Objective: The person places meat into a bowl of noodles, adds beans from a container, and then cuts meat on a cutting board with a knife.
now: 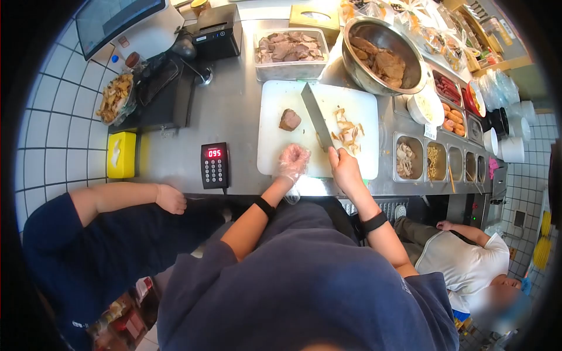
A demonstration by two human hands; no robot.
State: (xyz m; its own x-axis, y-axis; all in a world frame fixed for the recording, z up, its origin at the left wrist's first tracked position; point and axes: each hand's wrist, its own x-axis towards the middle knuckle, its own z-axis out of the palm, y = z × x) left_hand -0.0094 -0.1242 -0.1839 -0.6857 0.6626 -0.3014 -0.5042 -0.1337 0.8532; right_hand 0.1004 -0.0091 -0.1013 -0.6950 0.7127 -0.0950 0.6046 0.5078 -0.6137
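Observation:
A white cutting board (275, 96) lies on the steel counter. My right hand (346, 168) grips the handle of a wide-bladed kitchen knife (317, 114), whose blade points away from me across the board. My left hand (293, 161), in a clear plastic glove, is curled over the board's near edge; whether anything is inside its fingers is hidden. Beyond it sits a chunk of cooked meat (290, 120), apart from both hands. To the right of the blade lie several browned, sliced pieces (349, 130).
Behind the board stand a tub of sliced meat (291, 73) and a steel bowl (383, 89) of meat. Ingredient pans (408, 178) line the right. A digital keypad (215, 165) and yellow box (122, 154) are left. One person's hand (171, 199) is at left; another person (462, 257) is at right.

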